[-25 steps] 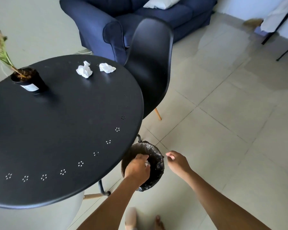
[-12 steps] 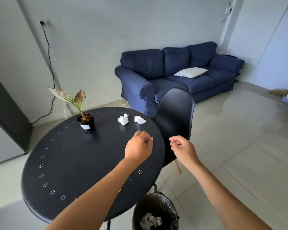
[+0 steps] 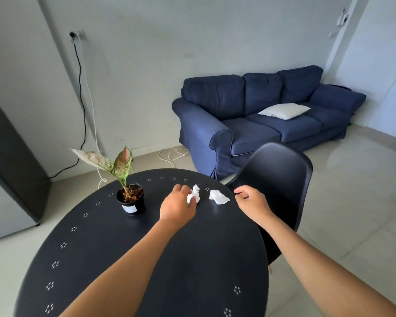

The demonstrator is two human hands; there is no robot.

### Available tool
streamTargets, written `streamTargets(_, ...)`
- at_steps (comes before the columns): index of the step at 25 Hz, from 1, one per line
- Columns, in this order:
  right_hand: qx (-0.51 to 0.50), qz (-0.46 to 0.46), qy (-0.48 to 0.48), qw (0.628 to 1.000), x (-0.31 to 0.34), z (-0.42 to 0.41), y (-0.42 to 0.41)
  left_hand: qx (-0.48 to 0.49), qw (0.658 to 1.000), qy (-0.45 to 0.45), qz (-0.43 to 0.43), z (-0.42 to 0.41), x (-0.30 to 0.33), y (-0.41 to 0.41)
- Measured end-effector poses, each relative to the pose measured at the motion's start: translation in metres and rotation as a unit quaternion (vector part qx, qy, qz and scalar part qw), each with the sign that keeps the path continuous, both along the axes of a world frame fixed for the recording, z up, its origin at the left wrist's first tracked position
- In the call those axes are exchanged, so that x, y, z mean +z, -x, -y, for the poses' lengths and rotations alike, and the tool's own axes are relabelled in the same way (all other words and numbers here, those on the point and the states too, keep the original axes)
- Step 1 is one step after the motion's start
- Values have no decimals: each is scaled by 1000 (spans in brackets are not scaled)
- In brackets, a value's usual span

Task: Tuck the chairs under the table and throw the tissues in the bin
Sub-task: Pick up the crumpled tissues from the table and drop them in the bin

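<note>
Tissue (image 3: 194, 196) near the far edge of the surface (image 3: 128, 259), pinched in the left hand (image 3: 177, 207) grip. Right hand (image 3: 252, 203) loosely curled, empty, nearing second tissue (image 3: 218, 197) just beside. Collecting step underway, apparently; next, lifting both and carrying to the bin, unseen here. Chair (image 3: 277, 186) at right edge.

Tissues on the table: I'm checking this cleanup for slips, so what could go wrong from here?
The left hand is closing on one tissue close to the potted plant; a careless sweep might tip it. The right hand is next to the other tissue near the table edge; a nudge could push it off.
</note>
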State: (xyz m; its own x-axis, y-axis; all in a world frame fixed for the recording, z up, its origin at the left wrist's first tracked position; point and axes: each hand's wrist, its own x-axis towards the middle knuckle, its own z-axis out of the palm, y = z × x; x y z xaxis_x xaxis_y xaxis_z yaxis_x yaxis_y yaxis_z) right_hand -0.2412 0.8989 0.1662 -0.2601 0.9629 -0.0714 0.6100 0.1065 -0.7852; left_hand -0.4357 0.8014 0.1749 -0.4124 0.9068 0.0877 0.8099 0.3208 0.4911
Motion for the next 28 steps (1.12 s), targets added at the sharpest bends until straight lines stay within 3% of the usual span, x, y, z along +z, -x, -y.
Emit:
streamTargets(5,64,139,18,988,-29,-63,43,-60,991,111,-33,-67,-29,45)
streamTargets(10,184,270,47,944,-62,-97,78,-154,960,222,-78,-114,-60,62)
streamTargets(14,198,337,26,920,-76,-100,92,-179,942,273,-84,-128,-79,60)
streamTargets(21,100,298,1,949,-51,-74,74,-131,972,188,-56,-113,-70,41)
streamTargets(28,-10,215,0,976,-7,15,-33,-146,980,119,-61,-36,-25,-42)
